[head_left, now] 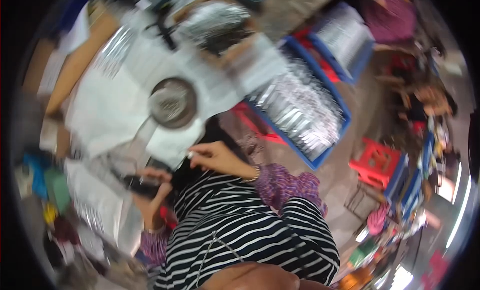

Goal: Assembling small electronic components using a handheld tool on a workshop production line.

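Note:
Over the near edge of the white-covered table (107, 120), my left hand (156, 190) is closed around a dark, elongated object (142, 186). Motion blur hides what kind it is. To its right, my right hand (217, 159) pinches a small, pale, shiny piece (190, 155) between thumb and fingertips, above my lap. The two hands are a short way apart. Beyond them on the table stands a round metal dish (190, 107) holding small silvery bits.
A cardboard box (235, 51) with shiny strips stands at the back. Right of the table, blue trays (327, 152) of silvery strips rest on red stools (260, 130). Another red stool (377, 162) stands farther right. Other people sit at the far right. Silvery strips (114, 50) lie at the far left.

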`<state>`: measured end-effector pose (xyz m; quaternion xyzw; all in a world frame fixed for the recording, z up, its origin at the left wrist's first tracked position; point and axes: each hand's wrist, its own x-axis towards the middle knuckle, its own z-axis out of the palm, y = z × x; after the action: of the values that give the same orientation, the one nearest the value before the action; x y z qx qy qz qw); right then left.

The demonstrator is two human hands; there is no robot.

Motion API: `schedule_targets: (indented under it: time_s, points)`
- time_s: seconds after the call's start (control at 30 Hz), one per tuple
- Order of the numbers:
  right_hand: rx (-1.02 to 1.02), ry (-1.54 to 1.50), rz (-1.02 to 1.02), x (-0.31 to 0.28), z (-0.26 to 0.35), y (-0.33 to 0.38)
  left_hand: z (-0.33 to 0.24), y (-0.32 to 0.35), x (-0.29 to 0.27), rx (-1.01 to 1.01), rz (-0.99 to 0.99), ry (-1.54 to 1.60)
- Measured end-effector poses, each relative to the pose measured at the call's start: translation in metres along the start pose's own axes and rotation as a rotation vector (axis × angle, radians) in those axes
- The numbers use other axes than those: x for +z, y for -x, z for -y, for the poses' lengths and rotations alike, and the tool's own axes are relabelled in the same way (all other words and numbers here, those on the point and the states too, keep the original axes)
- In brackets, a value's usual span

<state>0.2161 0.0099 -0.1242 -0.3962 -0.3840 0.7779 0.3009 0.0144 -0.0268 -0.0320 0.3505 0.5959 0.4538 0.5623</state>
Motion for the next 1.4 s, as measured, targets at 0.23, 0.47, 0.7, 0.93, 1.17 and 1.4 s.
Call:
schedule_targets:
  time_s: [0.23, 0.47, 0.7, 0.93, 1.17, 1.4]
  points:
    - [0.141, -0.118, -0.015, 0.007, 0.011, 0.000, -0.011, -0.008, 0.008, -0.008, 0.028, -0.124]
    - [0.219, -0.133, 0.006, 0.012, 0.004, -0.012, -0.009, -0.017, 0.014, -0.014, 0.071, -0.217]
    - [0.195, -0.104, -0.018, 0.012, -0.004, -0.014, -0.002, -0.033, 0.019, 0.047, 0.167, -0.322]
    - [0.192, -0.098, -0.033, 0.014, -0.014, -0.016, -0.007, -0.036, 0.026, -0.042, 0.182, -0.627]
    - [0.223, -0.190, -0.025, 0.014, -0.009, -0.013, -0.007, -0.036, 0.020, -0.035, 0.189, -0.638]
    - [0.266, -0.177, -0.020, 0.015, 0.001, -0.013, -0.023, -0.013, 0.020, 0.087, 0.035, -0.037]
